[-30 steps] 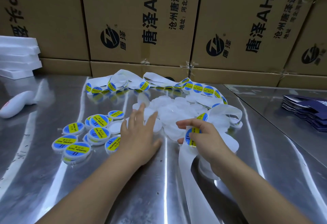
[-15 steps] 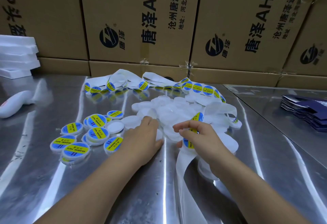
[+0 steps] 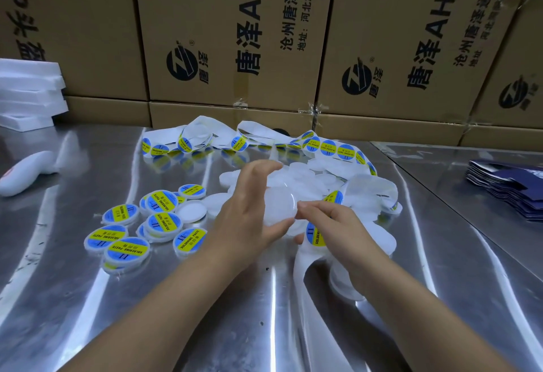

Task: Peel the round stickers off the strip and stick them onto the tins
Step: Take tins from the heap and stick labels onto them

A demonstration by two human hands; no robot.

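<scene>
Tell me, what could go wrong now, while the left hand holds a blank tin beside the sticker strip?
The left hand grips the blank tin only by its rim, so it may slip under pressure. The sticker on the strip that the right hand holds is partly hidden; it could land off-centre or crease.

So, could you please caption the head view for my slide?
Left hand holds a blank white tin, right hand holds the sticker strip, labelled tins lie left.

Left hand [image 3: 249, 213] gripped a blank white tin [image 3: 279, 205] by its rim; right hand [image 3: 332, 224] pinched the sticker strip [image 3: 316, 233] just beside it, mid-table [image 3: 264, 313].
</scene>
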